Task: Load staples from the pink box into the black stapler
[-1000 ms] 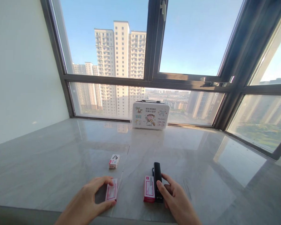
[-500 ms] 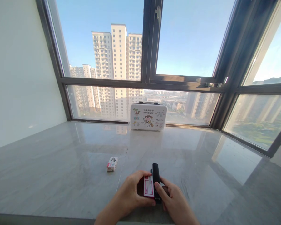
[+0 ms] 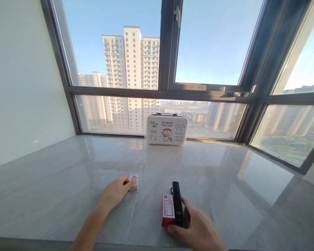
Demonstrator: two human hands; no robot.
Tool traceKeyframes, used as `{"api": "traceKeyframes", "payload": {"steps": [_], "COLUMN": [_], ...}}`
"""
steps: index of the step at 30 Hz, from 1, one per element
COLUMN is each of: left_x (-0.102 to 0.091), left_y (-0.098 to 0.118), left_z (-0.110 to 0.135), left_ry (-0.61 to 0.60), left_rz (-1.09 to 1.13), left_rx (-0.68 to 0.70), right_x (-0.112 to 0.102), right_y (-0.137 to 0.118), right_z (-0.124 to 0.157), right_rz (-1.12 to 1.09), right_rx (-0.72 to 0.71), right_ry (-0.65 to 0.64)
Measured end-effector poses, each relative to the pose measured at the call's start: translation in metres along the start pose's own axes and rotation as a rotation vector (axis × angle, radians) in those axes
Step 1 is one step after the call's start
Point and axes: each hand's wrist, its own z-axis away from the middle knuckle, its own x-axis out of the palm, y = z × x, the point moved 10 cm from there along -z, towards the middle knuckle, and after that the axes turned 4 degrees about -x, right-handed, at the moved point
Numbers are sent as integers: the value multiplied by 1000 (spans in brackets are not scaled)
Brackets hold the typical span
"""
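My left hand (image 3: 117, 192) grips a small white printed box (image 3: 133, 182) on the left of the counter, fingers closed round its left side and top. Part of that box is hidden by the fingers. To the right, a black stapler (image 3: 177, 204) lies lengthwise, pointing away from me. My right hand (image 3: 196, 223) is curled round its right side and near end, thumb at the front. Against the stapler's left side sits a red and white box (image 3: 168, 210), its near edge close to my right thumb.
A white case with cartoon prints (image 3: 167, 130) stands upright at the back against the window. The counter (image 3: 68, 195) is glossy grey marble with a thin seam. A white wall (image 3: 21, 80) bounds it on the left, and dark window frames (image 3: 120, 91) run behind.
My left hand has let go of the red and white box and moved left onto the small white box, which has shifted slightly right. My right hand stays at the stapler.
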Motion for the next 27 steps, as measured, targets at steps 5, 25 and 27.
{"api": "traceKeyframes", "payload": {"steps": [5, 25, 27], "left_x": [41, 75, 84], "left_y": [58, 119, 130], "left_z": [13, 55, 54], "left_ry": [-98, -81, -102], "left_rz": [-9, -28, -47], "left_rx": [102, 206, 195], "right_x": [-2, 1, -6], "right_y": [-17, -20, -13], "right_z": [-4, -8, -9], "right_rz": [9, -38, -52], "right_rx": [-45, -88, -94], "right_ry": [12, 4, -8]}}
